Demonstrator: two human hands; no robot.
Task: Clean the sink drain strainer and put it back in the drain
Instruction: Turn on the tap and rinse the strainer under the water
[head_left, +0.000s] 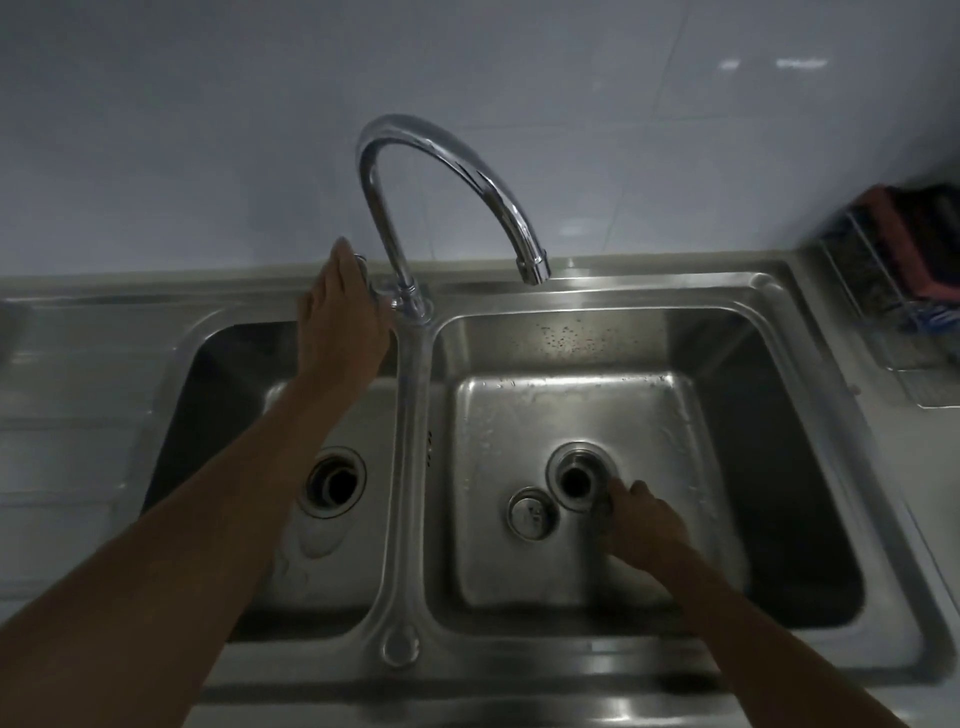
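Double sink (571, 296), dim light. Tap (441, 171) spout over R basin, no water seen running. L hand (340, 312) up at the tap base, fingers round the handle (363, 262). R hand (641, 519) down in R basin at the drain (576, 480), fingers curled on something dark, prob the strainer, too blurred to confirm. Drain looks open. Round plug (533, 514) lies just beside it. Judging: cleaning at or near rinse stage, strainer not yet seated; reseating left.
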